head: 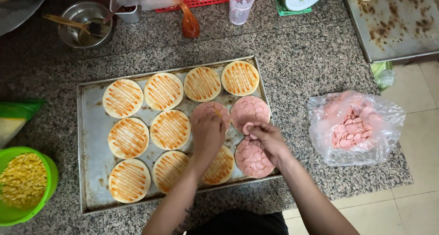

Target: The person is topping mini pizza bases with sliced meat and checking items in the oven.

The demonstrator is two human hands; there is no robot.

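Note:
A metal baking tray (91, 139) lies on the granite counter with several round dough bases striped with orange sauce (128, 137). Three bases on its right side are covered with pink sausage slices (249, 110). My left hand (208, 133) rests fingers-down on the partly covered base in the middle row, laying slices there. My right hand (269, 138) is beside it at the tray's right rim, pinching a small stack of sausage slices (247, 127) between fingers and thumb.
A clear plastic bag of sausage slices (354, 127) sits right of the tray. A green colander of corn kernels (24, 182) stands at the left edge. Behind are a steel bowl with a brush (84, 24), a sauce piping bag (187, 22), a red basket, a plastic cup and a scale.

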